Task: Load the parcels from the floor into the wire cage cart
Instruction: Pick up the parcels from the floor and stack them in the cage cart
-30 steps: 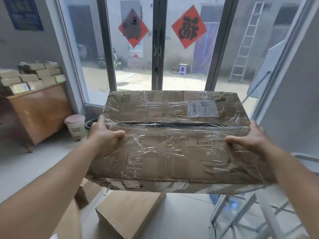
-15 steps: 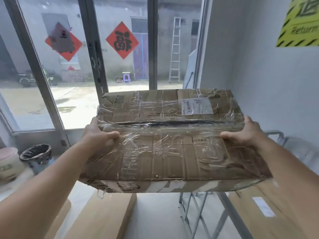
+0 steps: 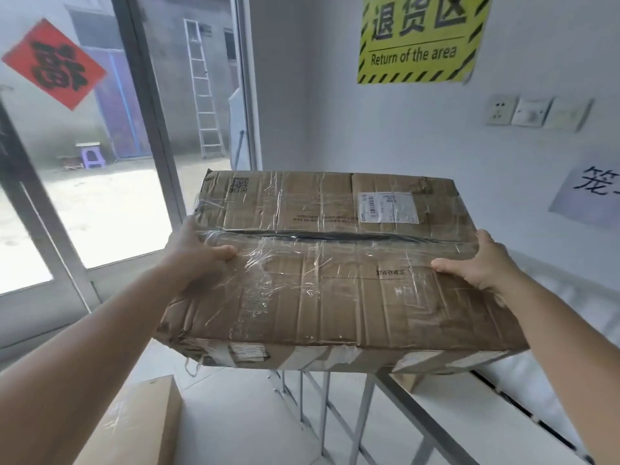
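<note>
A large brown cardboard parcel [image 3: 335, 273], wrapped in clear tape and bearing a white shipping label, fills the middle of the view at chest height. My left hand [image 3: 194, 256] grips its left edge with the thumb on top. My right hand [image 3: 476, 263] grips its right edge the same way. Below and to the right of the parcel stands the white wire cage cart [image 3: 419, 417], its top rail and vertical bars partly hidden by the parcel.
Another cardboard parcel [image 3: 141, 424] lies on the floor at the lower left. Glass doors [image 3: 100, 162] take up the left side. A white wall [image 3: 419, 129] with a yellow sign [image 3: 419, 38] and sockets stands behind the cart.
The view has swung to the right with the parcel held in both hands. The desk and bins have left the view; the cart and the wall sign have come in.
</note>
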Tool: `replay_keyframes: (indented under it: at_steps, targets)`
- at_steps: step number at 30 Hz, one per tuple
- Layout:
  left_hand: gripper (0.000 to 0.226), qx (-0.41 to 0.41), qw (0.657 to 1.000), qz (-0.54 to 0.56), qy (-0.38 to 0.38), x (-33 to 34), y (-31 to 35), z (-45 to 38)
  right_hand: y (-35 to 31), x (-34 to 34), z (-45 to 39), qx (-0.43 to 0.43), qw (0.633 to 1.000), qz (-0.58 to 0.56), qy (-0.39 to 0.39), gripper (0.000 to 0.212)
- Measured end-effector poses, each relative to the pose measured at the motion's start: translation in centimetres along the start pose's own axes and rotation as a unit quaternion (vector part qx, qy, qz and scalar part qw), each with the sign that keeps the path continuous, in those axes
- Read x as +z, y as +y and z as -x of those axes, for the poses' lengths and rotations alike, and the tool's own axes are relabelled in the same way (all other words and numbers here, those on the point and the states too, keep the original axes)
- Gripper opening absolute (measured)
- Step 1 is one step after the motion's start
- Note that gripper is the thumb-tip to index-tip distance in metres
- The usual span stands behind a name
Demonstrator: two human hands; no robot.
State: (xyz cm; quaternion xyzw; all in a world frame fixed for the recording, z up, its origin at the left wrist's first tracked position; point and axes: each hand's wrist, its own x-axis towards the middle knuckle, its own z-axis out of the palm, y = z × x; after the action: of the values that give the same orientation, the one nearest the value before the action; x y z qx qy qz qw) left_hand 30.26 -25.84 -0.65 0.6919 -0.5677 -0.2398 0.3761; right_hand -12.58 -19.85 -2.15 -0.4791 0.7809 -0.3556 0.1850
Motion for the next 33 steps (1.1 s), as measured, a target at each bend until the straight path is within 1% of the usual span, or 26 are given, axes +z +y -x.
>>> replay_keyframes:
  at_steps: [5, 9, 13, 18, 20, 22, 26, 33]
  targets:
    - [0.074, 0.051, 0.997, -0.006, -0.065, 6.2, 4.7, 0.2, 5.7, -5.2, 1.6, 0.06, 0.997, -0.007, 0.054, 0.116]
    - [0.085, 0.089, 0.99, -0.008, -0.106, 11.6, 8.8, -0.2, 10.0, -8.5, 1.5, 0.108, 0.99, -0.015, 0.087, 0.117]
    - [0.081, 0.111, 0.982, -0.017, -0.15, 17.7, 12.7, -1.7, 14.5, -10.9, 0.1, 0.145, 0.983, -0.034, 0.111, 0.116]
    - [0.09, 0.13, 0.971, -0.055, -0.195, 25.1, 16.8, -3.9, 19.6, -12.9, -2.6, 0.192, 0.972, -0.057, 0.127, 0.119]
    - [0.078, 0.133, 0.966, -0.049, -0.216, 27.9, 18.0, -4.2, 21.5, -13.4, -3.6, 0.213, 0.967, -0.067, 0.126, 0.124]
    - [0.074, 0.137, 0.961, -0.055, -0.232, 30.8, 18.7, -4.2, 23.4, -13.8, -4.3, 0.231, 0.962, -0.072, 0.127, 0.123]
    - [0.083, 0.134, 0.948, -0.078, -0.279, 36.4, 18.7, -4.3, 26.9, -13.9, -5.0, 0.269, 0.952, -0.072, 0.128, 0.12]
    - [0.085, 0.122, 0.92, -0.102, -0.358, 46.3, 16.5, -4.1, 32.9, -12.9, -5.1, 0.346, 0.928, -0.068, 0.122, 0.12]
